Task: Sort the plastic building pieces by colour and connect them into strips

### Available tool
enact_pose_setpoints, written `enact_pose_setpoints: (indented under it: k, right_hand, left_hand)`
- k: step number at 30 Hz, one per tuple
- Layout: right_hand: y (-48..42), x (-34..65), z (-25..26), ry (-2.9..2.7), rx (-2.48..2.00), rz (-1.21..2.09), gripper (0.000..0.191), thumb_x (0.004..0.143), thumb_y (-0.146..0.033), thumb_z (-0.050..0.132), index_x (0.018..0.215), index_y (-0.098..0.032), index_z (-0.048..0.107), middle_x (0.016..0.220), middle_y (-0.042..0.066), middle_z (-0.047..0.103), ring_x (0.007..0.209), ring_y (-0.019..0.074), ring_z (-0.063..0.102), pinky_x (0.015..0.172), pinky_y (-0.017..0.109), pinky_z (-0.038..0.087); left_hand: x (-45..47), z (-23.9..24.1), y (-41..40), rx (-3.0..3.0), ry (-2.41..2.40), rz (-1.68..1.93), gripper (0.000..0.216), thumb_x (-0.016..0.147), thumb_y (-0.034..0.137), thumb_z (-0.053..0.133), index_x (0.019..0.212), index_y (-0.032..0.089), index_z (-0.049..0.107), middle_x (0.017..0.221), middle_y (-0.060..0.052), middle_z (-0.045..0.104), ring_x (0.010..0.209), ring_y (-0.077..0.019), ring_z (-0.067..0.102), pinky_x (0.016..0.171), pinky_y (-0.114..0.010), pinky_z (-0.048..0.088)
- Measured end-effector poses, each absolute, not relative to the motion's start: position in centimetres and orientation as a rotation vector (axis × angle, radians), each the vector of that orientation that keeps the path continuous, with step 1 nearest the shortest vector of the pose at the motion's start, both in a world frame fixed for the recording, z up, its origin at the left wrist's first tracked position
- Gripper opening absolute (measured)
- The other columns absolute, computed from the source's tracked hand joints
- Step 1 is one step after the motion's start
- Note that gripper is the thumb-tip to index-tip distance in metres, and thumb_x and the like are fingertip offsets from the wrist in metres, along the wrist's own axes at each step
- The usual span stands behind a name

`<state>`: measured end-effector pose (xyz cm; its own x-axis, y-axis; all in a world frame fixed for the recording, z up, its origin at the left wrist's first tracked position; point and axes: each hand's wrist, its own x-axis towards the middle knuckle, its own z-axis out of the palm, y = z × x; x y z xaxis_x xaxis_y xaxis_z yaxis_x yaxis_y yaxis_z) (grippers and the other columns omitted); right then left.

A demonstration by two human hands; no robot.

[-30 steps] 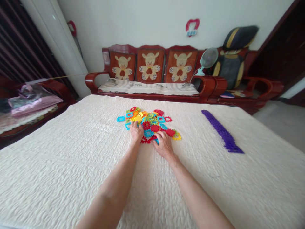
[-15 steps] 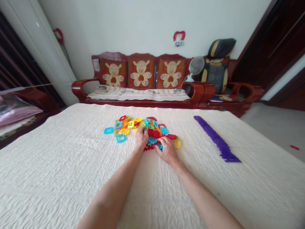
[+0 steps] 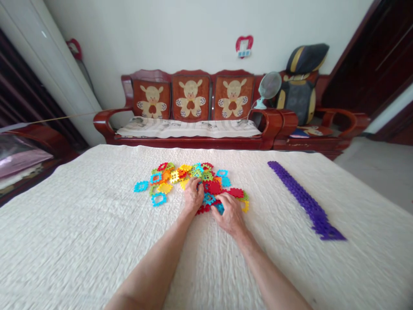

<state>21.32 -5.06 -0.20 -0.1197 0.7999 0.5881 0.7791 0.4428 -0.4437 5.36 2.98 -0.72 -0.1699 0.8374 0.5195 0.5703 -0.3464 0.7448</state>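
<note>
Quilted cover: cream, spread flat [image 3: 97, 241]; bare at the near side, where both forearms cross it.
Right hand [image 3: 229, 212]: at the near right edge of the pile, thumb and fingers parted partway, a blue piece [image 3: 220, 208] showing in the gap; whether anything is pinched cannot be told.
Left hand [image 3: 194, 196]: just left of the right hand, fingers bent over the pile's front; their tips are partly hidden, so a grip cannot be confirmed.
Pile of toothed plastic pieces [image 3: 215, 187]: red, blue, yellow, green and orange, overlapping in front of and under the hands; some are solid, others open frames. A blue frame [image 3: 141, 186] lies apart at the left end.
Purple strip [image 3: 300, 193]: similar pieces overlapped in a long slanting row, well apart to the right, touched by neither hand.
Progress (judged): purple appears already gathered and laid out; the remaining colours are still intermixed, with no second row formed.
Background: wooden sofa [image 3: 187, 142] with three bear cushions [image 3: 191, 98], a pale green fan [image 3: 270, 85] and, to the right, a padded seat back [image 3: 296, 101].
</note>
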Motion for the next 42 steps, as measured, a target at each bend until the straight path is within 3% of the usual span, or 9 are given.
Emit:
enact_pose_setpoints:
  k: [17,22,29,35,38,42]
  right_hand:
    - [-5.9,21.3,0.8,-1.909,-1.343,0.049,0.027,0.083,-0.023,0.058,0.109,-0.02,0.064,0.113,0.011,0.067,0.11,0.0269,0.061,0.096,0.044,0.049]
    - [-6.1,21.3,1.1,-1.87,-1.361,0.079,0.025,0.083,-0.025,0.059,0.108,-0.021,0.065,0.112,0.01,0.068,0.109,0.0268,0.063,0.095,0.043,0.05]
    - [-6.3,21.7,1.0,-1.777,-1.336,0.066,0.02,0.086,-0.024,0.055,0.103,-0.023,0.067,0.106,0.008,0.071,0.104,0.0246,0.066,0.094,0.04,0.051]
    - [-6.1,21.8,0.9,-1.778,-1.306,0.081,0.017,0.087,-0.022,0.054,0.098,-0.023,0.067,0.102,0.007,0.072,0.101,0.0234,0.067,0.092,0.039,0.052]
    - [-6.1,21.7,0.9,-1.763,-1.292,0.1,0.017,0.088,-0.021,0.055,0.098,-0.022,0.067,0.102,0.007,0.072,0.1,0.0227,0.066,0.092,0.039,0.051]
    - [-6.1,21.5,0.8,-1.772,-1.301,0.136,0.017,0.087,-0.021,0.055,0.098,-0.023,0.068,0.101,0.007,0.072,0.099,0.0223,0.066,0.091,0.039,0.051]
  left_hand:
    - [5.1,-0.5,2.9,1.499,1.656,1.5,0.023,0.085,0.027,0.056,0.1,0.02,0.073,0.088,-0.004,0.076,0.08,-0.0189,0.069,0.083,-0.035,0.056]
    - [5.3,-0.8,3.2,1.361,1.506,1.509,0.025,0.087,0.033,0.052,0.095,0.021,0.073,0.09,-0.005,0.076,0.087,-0.0205,0.07,0.085,-0.036,0.057]
    - [4.1,0.1,4.1,1.162,1.375,1.664,0.031,0.086,0.039,0.05,0.097,0.018,0.07,0.096,-0.008,0.075,0.084,-0.0183,0.07,0.068,-0.028,0.056]
    - [1.7,-0.6,5.7,1.292,1.617,1.66,0.029,0.082,0.031,0.047,0.089,0.02,0.072,0.086,-0.005,0.074,0.084,-0.0194,0.069,0.08,-0.034,0.057]
    - [1.6,-1.2,5.9,1.392,1.671,1.645,0.028,0.081,0.029,0.049,0.091,0.02,0.073,0.092,-0.006,0.076,0.09,-0.0224,0.07,0.091,-0.04,0.055]
    - [1.8,-1.3,5.7,1.491,1.681,1.669,0.029,0.082,0.025,0.046,0.091,0.021,0.073,0.095,-0.007,0.076,0.092,-0.0216,0.07,0.091,-0.039,0.055]
